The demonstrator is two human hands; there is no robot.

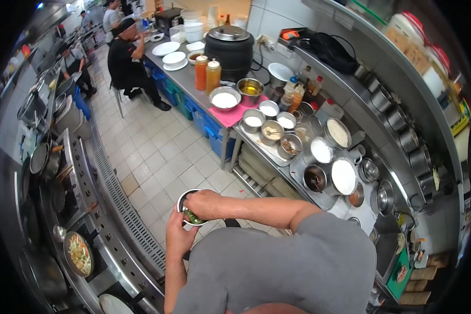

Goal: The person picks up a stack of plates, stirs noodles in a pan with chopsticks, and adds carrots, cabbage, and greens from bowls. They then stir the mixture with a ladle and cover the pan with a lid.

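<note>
Over on the far left, vegetables [79, 255] are seen in a pan [91, 264] on the stove [121, 257], and a second pan [114, 304] is cut off by the bottom edge. Across to the middle now, and here is the white-rimmed bowl [179, 202], held in mid-air above the tiled floor [165, 180]. It is gripped from outside by the left hand [178, 233], its fingers curled about the near side. Inside, chopped greens [192, 216] are partly covered by the right hand [206, 204], whose fingers are dipped below the rim; whether they are closed on anything cannot be told.

A light, stiff bowl, it would be judged, best taken by the outer wall just under the rim; smooth, so liable to slip in wet fingers. The greens look soft and easily bruised, better gathered loosely in a pinch.

The bowl's base and most of its contents are hidden by the hands. Off to the right, metal containers are crowded on the desk [350, 208], their pale powders hard to identify, and the outermost shelving is lost in dark, curved edges.
</note>
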